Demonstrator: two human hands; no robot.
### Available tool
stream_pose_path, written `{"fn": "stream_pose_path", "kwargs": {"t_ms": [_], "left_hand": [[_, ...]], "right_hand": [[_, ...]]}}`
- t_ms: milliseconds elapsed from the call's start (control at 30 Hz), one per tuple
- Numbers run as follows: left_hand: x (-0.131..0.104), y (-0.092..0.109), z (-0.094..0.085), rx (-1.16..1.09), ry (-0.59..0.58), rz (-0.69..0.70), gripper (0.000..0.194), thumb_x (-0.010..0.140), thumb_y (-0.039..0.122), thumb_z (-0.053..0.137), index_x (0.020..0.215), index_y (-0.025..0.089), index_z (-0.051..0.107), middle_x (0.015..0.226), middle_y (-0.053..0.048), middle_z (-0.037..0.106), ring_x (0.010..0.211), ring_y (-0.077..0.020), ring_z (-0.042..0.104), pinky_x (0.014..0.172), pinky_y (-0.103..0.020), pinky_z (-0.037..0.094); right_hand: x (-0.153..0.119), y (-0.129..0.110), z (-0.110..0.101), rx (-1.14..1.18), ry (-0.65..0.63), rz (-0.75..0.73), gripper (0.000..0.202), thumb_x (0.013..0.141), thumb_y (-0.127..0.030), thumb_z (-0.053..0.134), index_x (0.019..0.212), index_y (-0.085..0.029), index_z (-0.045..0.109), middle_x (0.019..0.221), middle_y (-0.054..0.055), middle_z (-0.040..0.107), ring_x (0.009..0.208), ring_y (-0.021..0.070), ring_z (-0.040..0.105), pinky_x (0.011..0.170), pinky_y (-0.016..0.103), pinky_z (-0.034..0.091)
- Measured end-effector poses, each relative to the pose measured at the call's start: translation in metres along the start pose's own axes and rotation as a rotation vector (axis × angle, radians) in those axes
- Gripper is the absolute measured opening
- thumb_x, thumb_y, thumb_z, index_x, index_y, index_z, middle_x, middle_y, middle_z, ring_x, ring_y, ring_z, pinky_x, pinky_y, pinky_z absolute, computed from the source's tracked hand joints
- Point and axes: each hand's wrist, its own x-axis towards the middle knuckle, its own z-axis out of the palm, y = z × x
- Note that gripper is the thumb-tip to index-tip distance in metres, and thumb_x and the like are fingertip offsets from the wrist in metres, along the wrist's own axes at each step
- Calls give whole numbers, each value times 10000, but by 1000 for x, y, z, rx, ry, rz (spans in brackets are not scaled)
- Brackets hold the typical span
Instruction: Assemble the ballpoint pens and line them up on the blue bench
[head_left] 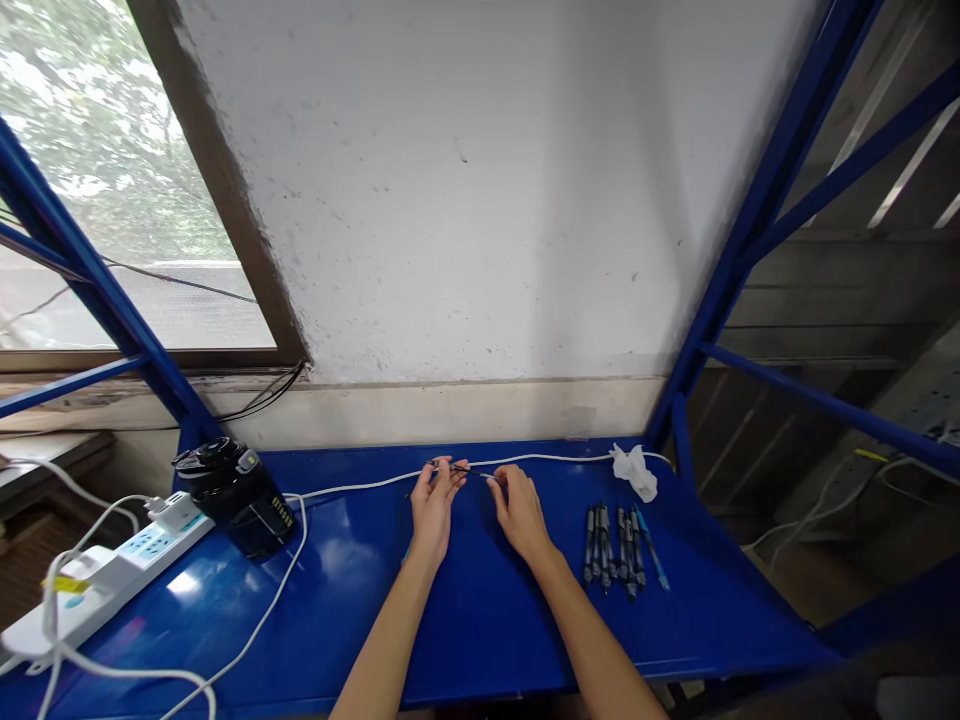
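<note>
Near the middle of the blue table point(480, 600), my left hand point(435, 500) has its fingers closed round a dark, pen-like part. A thin dark rod point(471, 471) reaches from it toward my right hand point(520, 508), whose thumb and forefinger pinch its tip. Right of my hands, several dark pens point(611, 545) lie side by side, with a light blue pen point(651, 546) at their right end. Some small object under my left wrist is mostly hidden.
A black bottle point(244, 500) stands at the left beside a white power strip point(112, 580) with plugs. White cables point(259, 625) cross the left side and the back edge. A crumpled white tissue point(634, 472) lies at the back right. Blue posts point(739, 240) rise at both sides.
</note>
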Motion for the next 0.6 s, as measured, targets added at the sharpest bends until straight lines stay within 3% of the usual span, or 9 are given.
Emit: {"fn": "stream_pose_path", "kwargs": {"t_ms": [200, 367, 600], "left_hand": [[-7, -3, 8, 75, -97, -23, 418, 867, 510, 854, 1101, 187, 731, 1058, -140, 834, 967, -261, 797, 914, -370, 573], [-10, -5, 10, 135, -178, -62, 397, 840, 481, 885, 1072, 173, 789, 1093, -162, 826, 1066, -313, 779, 962, -399, 568], [-8, -6, 4, 186, -166, -75, 396, 851, 483, 872, 1116, 193, 824, 1130, -139, 814, 1097, -296, 746, 893, -341, 553]], "right_hand": [[0, -1, 2, 92, -50, -48, 144, 1103, -328, 493, 1149, -250, 606, 1056, 82, 723, 970, 250, 695, 851, 369, 549], [-1, 0, 4, 250, -72, -45, 116, 1096, -300, 483, 1130, -248, 582, 1040, 76, 713, 917, 230, 712, 825, 348, 587], [0, -7, -4, 219, -119, -38, 257, 1132, -333, 412, 1198, -267, 651, 1097, 94, 707, 964, 245, 700, 868, 364, 566]]}}
